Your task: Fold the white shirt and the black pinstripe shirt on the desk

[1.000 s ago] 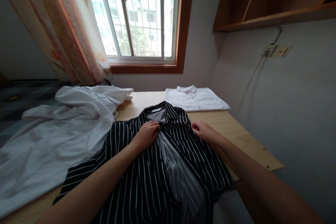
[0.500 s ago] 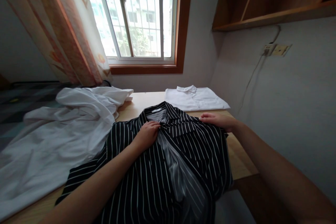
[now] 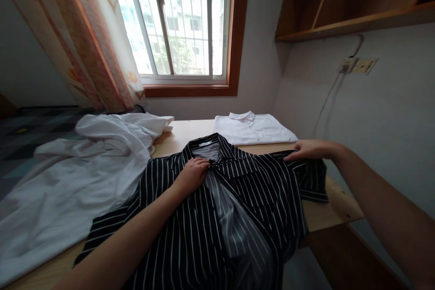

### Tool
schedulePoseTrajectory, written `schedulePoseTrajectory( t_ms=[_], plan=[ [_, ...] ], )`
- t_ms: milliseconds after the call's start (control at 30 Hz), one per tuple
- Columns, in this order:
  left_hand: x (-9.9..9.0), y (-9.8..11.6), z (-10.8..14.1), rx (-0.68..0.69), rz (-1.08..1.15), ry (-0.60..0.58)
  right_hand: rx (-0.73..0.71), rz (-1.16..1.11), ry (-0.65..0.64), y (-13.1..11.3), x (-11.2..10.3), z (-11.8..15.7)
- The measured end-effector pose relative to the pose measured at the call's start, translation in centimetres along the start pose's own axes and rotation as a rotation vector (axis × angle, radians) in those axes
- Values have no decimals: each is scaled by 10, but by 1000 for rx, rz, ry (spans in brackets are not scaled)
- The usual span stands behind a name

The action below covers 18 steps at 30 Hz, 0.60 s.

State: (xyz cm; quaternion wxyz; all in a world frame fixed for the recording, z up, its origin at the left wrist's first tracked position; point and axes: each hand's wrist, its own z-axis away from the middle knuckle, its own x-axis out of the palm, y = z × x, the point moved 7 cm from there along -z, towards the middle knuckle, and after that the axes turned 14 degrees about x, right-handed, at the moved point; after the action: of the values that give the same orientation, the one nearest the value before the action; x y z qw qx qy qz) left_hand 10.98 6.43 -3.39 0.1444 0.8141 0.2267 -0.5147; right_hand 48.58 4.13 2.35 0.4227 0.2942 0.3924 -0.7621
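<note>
A black shirt with white stripes [image 3: 190, 217] lies spread over the wooden table, its collar toward the window and its front partly parted. Just below the collar, my left hand [image 3: 193, 173] is closed on the edge of the front opening. My right hand [image 3: 307, 149] pinches the shirt at the top of the right-hand sleeve, with thumb and fingers around the cloth. That sleeve [image 3: 312, 181] extends to the right over the table's edge region.
A folded white shirt [image 3: 254, 129] lies at the back of the table [image 3: 190, 128]. Crumpled white cloth [image 3: 88, 176] covers the left side. A wooden shelf [image 3: 333, 22] hangs at upper right, above a socket [image 3: 363, 65] with a cord.
My right hand has moved to the right, from the shoulder to the sleeve. The sleeve now shows stretched out to the right. My left hand has stayed near the collar.
</note>
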Motion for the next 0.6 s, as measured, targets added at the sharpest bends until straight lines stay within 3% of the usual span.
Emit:
schedulePoseTrajectory(
  t_ms=[200,300,367,433,600],
  plan=[
    [0,3,0,6,13,-6,-242,-239,405,-5,-39,41],
    [-1,5,-1,9,11,-9,-344,-276,365,-1,-32,50],
    [-2,5,-2,8,10,-4,-331,-181,339,10,-25,44],
    [-3,5,-3,6,15,6,-264,-38,402,24,-25,34],
    [-3,6,-3,24,56,19,-211,314,810,42,-36,24]
  ],
)
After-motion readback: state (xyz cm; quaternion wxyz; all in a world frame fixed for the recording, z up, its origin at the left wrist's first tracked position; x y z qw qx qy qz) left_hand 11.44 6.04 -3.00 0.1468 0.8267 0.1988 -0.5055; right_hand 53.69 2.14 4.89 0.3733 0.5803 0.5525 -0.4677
